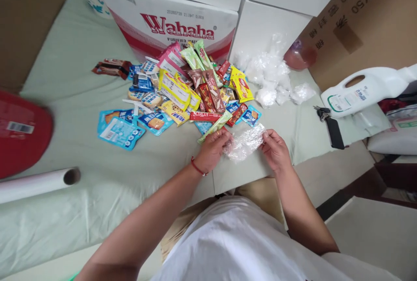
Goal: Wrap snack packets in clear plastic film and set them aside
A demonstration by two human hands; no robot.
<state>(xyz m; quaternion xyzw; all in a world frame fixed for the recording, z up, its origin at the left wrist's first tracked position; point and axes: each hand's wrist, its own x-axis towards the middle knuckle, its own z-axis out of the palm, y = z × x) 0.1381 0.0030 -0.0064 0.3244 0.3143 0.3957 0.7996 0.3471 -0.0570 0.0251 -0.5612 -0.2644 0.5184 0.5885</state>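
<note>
A crinkled clear plastic bag (244,143) is stretched between my two hands, just above the table's near edge. My left hand (215,144) pinches its left end; a red cord is round that wrist. At the opposite end, my right hand (275,147) grips the bag between thumb and fingers. Right behind my left hand lies a heap of wrapped snacks: a green packet (215,127), a red bar (205,116), yellow packets (174,89), brown wafer packets (213,91) and blue packets (120,132). Beyond my right hand sits a pile of crumpled clear plastic bags (269,77).
A Wahaha carton (176,24) and white boxes (267,24) stand behind the snacks. To the right are a white detergent bottle (365,87), keys (322,112) with a black holder, and brown cardboard (368,24). A red container (22,137) and a white roll (39,184) lie left.
</note>
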